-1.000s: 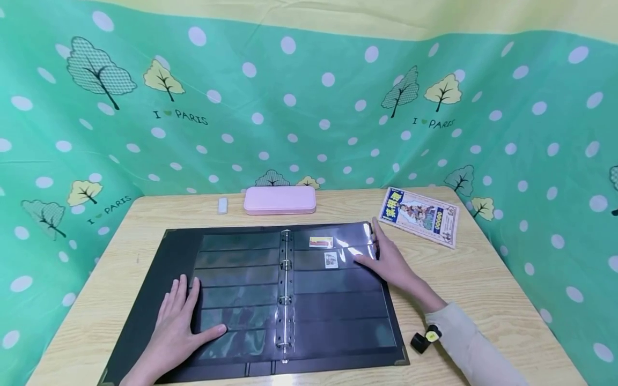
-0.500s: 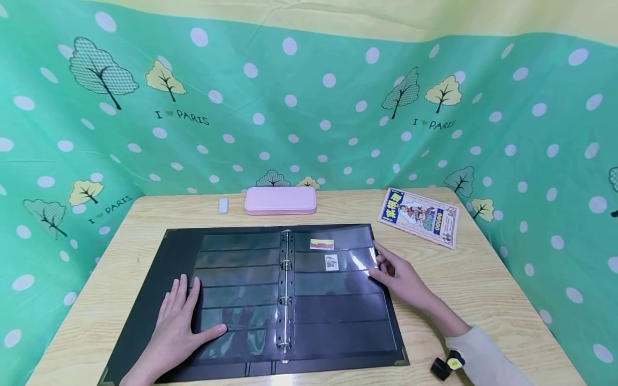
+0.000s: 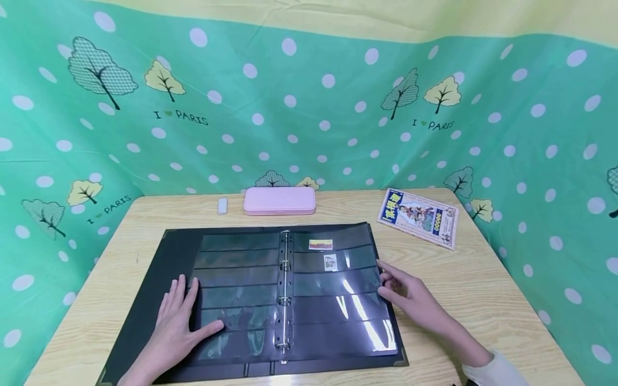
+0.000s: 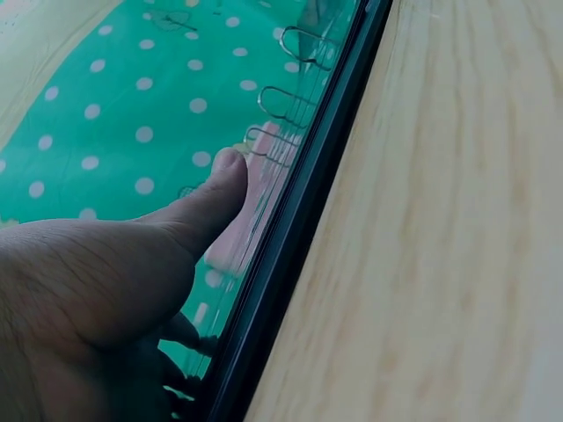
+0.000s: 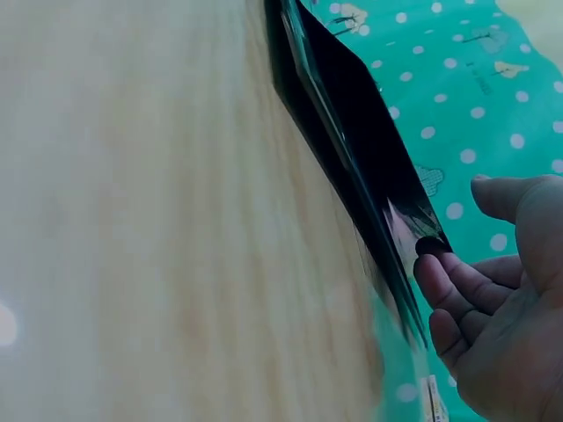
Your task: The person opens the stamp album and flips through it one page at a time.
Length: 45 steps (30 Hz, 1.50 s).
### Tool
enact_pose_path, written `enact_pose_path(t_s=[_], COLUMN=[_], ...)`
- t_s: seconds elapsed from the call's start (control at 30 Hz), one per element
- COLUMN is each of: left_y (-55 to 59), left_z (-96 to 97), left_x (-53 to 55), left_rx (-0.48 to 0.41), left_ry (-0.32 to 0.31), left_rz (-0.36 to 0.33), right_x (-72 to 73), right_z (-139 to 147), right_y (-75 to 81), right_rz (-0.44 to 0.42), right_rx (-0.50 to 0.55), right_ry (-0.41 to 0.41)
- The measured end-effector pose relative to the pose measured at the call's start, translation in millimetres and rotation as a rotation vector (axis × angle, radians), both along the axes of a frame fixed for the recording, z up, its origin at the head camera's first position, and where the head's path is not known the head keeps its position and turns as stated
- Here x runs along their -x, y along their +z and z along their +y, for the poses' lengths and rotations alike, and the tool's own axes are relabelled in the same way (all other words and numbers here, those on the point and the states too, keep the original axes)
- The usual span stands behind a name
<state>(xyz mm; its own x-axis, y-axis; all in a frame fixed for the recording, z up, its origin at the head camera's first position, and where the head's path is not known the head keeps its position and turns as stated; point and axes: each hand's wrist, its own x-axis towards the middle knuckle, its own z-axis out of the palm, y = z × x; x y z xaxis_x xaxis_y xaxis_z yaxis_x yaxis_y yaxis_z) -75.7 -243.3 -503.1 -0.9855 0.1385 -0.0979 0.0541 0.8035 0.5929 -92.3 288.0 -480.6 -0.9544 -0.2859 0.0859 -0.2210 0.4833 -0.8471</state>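
A black ring-binder album [image 3: 145, 300] lies open on the wooden table [image 3: 483, 279]. Its pages have clear pocket strips, and two stamps [image 3: 321, 245] sit in the upper right pockets. My left hand [image 3: 181, 316] lies flat on the left page with the thumb [image 4: 211, 198] stretched toward the metal rings [image 3: 285, 289]. My right hand [image 3: 403, 292] is at the outer edge of the right page [image 3: 338, 300]. In the right wrist view its fingers [image 5: 440, 281] curl under that edge, and the sheet [image 5: 352, 149] stands a little off the cover.
A pink case [image 3: 279, 200] and a small white eraser [image 3: 222, 206] lie behind the album. A colourful booklet [image 3: 418, 216] lies at the far right of the table. A green spotted cloth [image 3: 309, 107] hangs behind and around the sides.
My right hand has slid down the right page's outer edge toward me, and the glare on the sheet has moved lower. My left hand has stayed in place.
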Motion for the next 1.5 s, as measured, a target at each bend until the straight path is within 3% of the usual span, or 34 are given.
enact_pose_path(t_s=[0.17, 0.3, 0.4, 0.67, 0.83, 1.0, 1.17, 1.33, 1.5], left_y=[5.5, 12.5, 19.0, 40.4, 54.8, 65.6, 72.8, 78.1, 83.0], left_z=[0.9, 2.5, 5.5, 25.3, 46.9, 67.0, 86.4, 104.2, 119.7], left_x=[1.0, 2.3, 2.4, -6.1, -12.9, -18.5, -24.0, -28.3, -28.0], left_rx=[-0.020, -0.012, 0.000, -0.042, -0.102, -0.155, -0.213, -0.334, -0.489], left_ry=[0.029, 0.058, 0.073, 0.078, 0.069, 0.047, 0.027, -0.009, -0.062], left_rz=[-0.043, -0.085, -0.079, 0.084, 0.200, 0.264, 0.301, 0.282, 0.183], right_x=[-11.9, -16.7, -18.5, -25.4, -29.4, -28.6, -27.1, -25.7, -22.1], right_z=[-3, -7, -11, -27, -42, -55, -65, -78, -92], right_y=[5.4, 9.3, 12.2, 26.1, 34.9, 37.6, 36.5, 41.7, 45.1], right_rz=[0.035, 0.112, 0.158, 0.121, 0.074, 0.046, 0.037, 0.095, 0.112], right_rx=[-0.010, -0.012, -0.002, 0.041, 0.103, 0.185, 0.244, 0.300, 0.318], right_ry=[-0.002, 0.016, 0.045, 0.121, 0.226, 0.358, 0.423, 0.495, 0.566])
